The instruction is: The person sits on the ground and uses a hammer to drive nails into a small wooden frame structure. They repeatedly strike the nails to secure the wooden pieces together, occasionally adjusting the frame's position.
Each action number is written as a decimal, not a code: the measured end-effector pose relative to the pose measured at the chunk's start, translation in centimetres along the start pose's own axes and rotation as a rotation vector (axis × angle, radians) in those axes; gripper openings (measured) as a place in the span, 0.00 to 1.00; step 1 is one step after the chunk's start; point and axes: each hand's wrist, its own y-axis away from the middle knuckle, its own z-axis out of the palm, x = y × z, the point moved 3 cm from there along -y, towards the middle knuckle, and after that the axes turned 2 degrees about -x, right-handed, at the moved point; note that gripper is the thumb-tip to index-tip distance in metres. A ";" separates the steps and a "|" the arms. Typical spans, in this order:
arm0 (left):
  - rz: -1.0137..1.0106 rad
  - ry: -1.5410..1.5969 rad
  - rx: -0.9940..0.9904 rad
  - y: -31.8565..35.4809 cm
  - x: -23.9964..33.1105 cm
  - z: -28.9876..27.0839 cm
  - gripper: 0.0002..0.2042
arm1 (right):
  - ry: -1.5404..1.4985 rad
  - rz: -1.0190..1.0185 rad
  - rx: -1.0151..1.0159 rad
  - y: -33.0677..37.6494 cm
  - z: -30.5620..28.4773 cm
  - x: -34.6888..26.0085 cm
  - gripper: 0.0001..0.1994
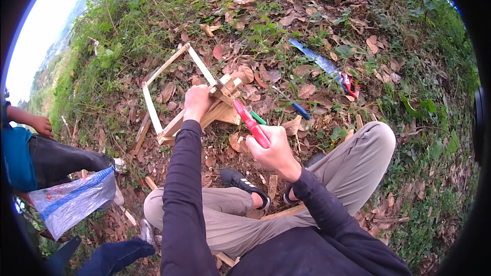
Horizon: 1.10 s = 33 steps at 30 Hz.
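My left hand point(198, 103) is closed around a piece of a light wooden frame point(151, 108), close to where several strips meet. The frame is made of thin, pale strips joined at angles, and its open part reaches away to the left. In my right hand point(279, 151) is a red-handled tool point(246, 117), its far end against the wooden joint point(225, 89). The tool's head is hidden by the wood, so its kind cannot be told. Just beside the red handle shows a green handle-like piece point(258, 118), partly covered.
A handsaw point(322, 64) with a blue blade lies on leaf litter at the right, near a blue-handled screwdriver point(300, 111). At left, another person's hand point(42, 125) hangs above a whitish sack point(82, 199). Another person's dark-blue leg point(120, 255) enters lower left.
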 end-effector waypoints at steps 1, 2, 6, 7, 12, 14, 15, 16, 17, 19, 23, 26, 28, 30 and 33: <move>-0.013 0.025 -0.007 0.5 -0.4 -0.1 0.17 | 0.010 0.000 -0.020 0.2 0.3 0.0 0.12; -0.027 0.048 -0.004 0.5 -1.1 -0.6 0.16 | -0.035 -0.010 -0.006 0.8 0.4 -0.4 0.12; 0.048 -0.050 0.037 1.0 -1.9 -0.5 0.13 | -0.031 -0.002 -0.041 3.2 0.2 -1.3 0.11; 0.104 -0.085 0.053 0.6 -1.3 -0.4 0.12 | -0.055 0.027 -0.042 2.4 0.8 -0.8 0.11; -0.049 0.002 0.018 1.3 -0.4 0.4 0.09 | -0.009 -0.019 0.028 -0.6 2.7 0.5 0.12; -0.079 0.045 -0.029 2.1 -1.1 -1.2 0.09 | -0.041 0.048 -0.043 0.6 2.4 0.2 0.13; 0.003 -0.022 0.000 1.4 -2.1 0.2 0.07 | -0.048 0.037 -0.036 1.3 2.6 0.0 0.13; 0.016 -0.048 0.014 1.4 -1.3 0.5 0.07 | -0.039 0.058 -0.022 2.0 2.7 0.2 0.13; 0.028 -0.079 0.035 1.2 0.1 0.5 0.06 | -0.032 0.072 -0.007 2.2 2.8 0.3 0.13; 0.092 -0.113 0.048 1.1 1.1 0.4 0.05 | -0.041 0.021 0.030 1.2 3.2 0.4 0.13; -0.035 -0.022 -0.018 1.7 0.5 -0.4 0.11 | 0.002 0.045 0.019 -2.3 3.4 1.4 0.14; -0.113 0.071 -0.012 2.2 -1.6 -1.3 0.15 | 0.001 0.027 -0.023 -2.0 4.2 1.1 0.13; -0.072 0.019 -0.031 2.5 -1.7 -0.6 0.14 | -0.017 0.070 -0.043 0.2 4.8 0.3 0.13; 0.042 -0.009 0.010 2.4 -1.1 -0.1 0.09 | -0.048 0.074 0.004 1.2 4.6 0.3 0.13; 0.087 -0.098 -0.023 2.0 2.1 -0.1 0.06 | -0.023 0.068 0.034 0.3 3.3 1.6 0.12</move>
